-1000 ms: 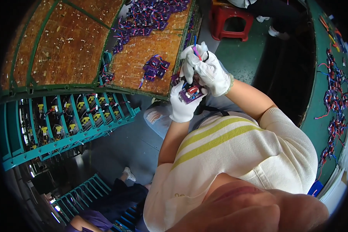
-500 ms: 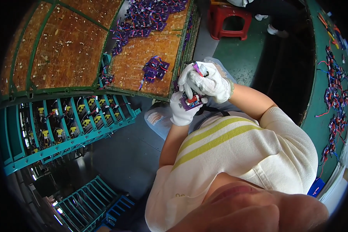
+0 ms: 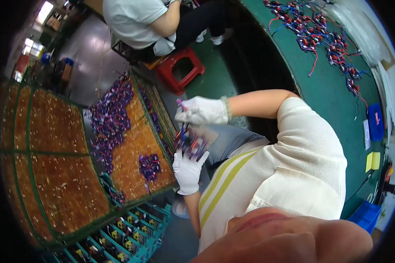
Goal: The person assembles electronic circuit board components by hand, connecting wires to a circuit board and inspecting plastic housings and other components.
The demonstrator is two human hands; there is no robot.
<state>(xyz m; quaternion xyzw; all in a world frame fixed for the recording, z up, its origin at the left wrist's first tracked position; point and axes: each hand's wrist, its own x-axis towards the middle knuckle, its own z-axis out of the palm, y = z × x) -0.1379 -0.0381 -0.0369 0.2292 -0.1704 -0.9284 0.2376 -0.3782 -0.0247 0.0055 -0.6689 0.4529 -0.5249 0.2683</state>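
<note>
One white-gloved left hand (image 3: 188, 173) grasps a blurred purple circuit board (image 3: 194, 147), uncovered as the white-gloved right hand (image 3: 202, 110), clenching a purple-tipped tool (image 3: 179, 101), withdraws.

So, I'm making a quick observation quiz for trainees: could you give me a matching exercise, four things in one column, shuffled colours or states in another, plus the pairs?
Things:
1. Left hand
2. Circuit board
3. Stool
4. Notepad

Descriptions:
A. red, on the floor
B. gloved in white
C. yellow, on the green table
D. held, motion-blurred

Pairs: 1-B; 2-D; 3-A; 4-C
</note>
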